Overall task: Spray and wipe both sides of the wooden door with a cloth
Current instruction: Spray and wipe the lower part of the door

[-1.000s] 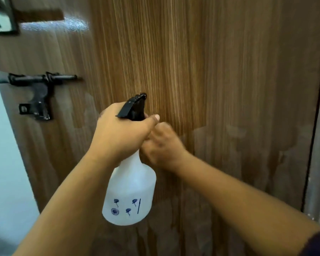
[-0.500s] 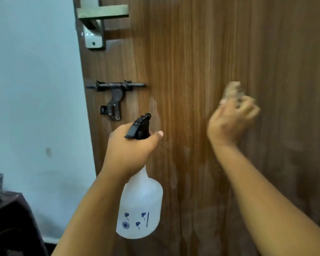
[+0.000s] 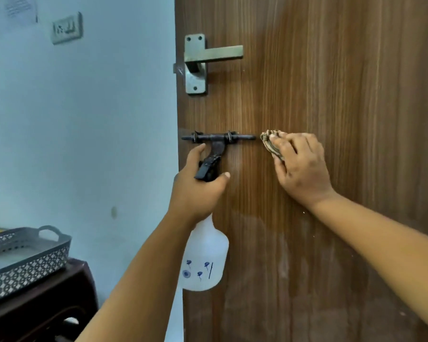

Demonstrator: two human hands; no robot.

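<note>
Pressing a bunched cloth [image 3: 272,145] against the wooden door [image 3: 344,95] at centre frame, the right hand [image 3: 303,169] has its fingers laid over the wad, just right of the black sliding bolt [image 3: 219,138]. The left hand [image 3: 198,188], lower centre, grips the neck of a white spray bottle [image 3: 204,262], fingers curled round the black trigger head; whether a finger presses the trigger is unclear. Metal lever handle [image 3: 203,59] sits in the upper centre. Patterned basket [image 3: 22,257] rests on a dark stool [image 3: 59,304], lower left; wall switch [image 3: 67,28] upper left.
</note>
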